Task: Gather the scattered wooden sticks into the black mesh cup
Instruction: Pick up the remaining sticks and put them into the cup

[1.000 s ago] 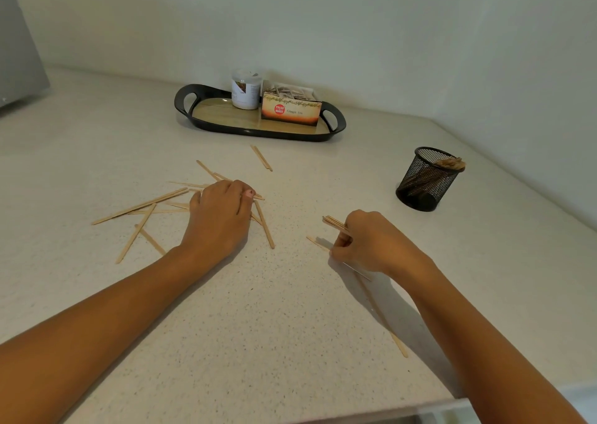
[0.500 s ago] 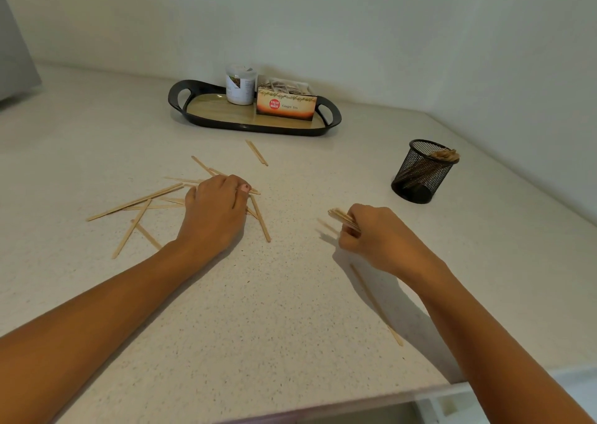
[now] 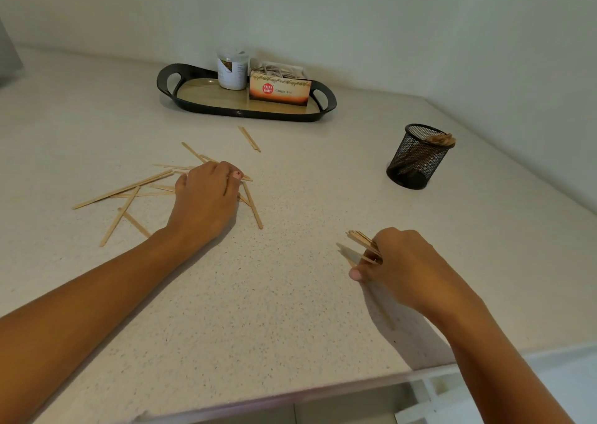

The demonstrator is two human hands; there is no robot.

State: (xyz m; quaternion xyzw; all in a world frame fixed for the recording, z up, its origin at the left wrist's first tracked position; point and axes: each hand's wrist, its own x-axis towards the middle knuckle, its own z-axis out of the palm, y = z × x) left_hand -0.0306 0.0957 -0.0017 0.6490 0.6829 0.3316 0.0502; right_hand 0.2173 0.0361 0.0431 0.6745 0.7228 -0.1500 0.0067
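While the left hand (image 3: 206,197) stays curled on the scattered sticks (image 3: 122,190), grip unclear, the right hand (image 3: 403,268) has drawn back clutching a bundle (image 3: 363,242), black mesh cup (image 3: 418,158) still waiting.

Countertop: off-white speckled stone-look slab (image 3: 290,294) that runs into a wall corner at the far right; its front edge shows at the bottom of the view. Lying directly on it:
- black oval tray with two cut-out handles and a tan floor (image 3: 245,115), at the back near the wall
- black wire-mesh cup (image 3: 416,158), upright, on the right, well apart from the tray
- flat pale wooden sticks (image 3: 122,191), loose and crossing one another, left of centre
- single stick (image 3: 249,139), alone between that heap and the tray
- shadowed stick (image 3: 386,313), near the front edge, partly hidden
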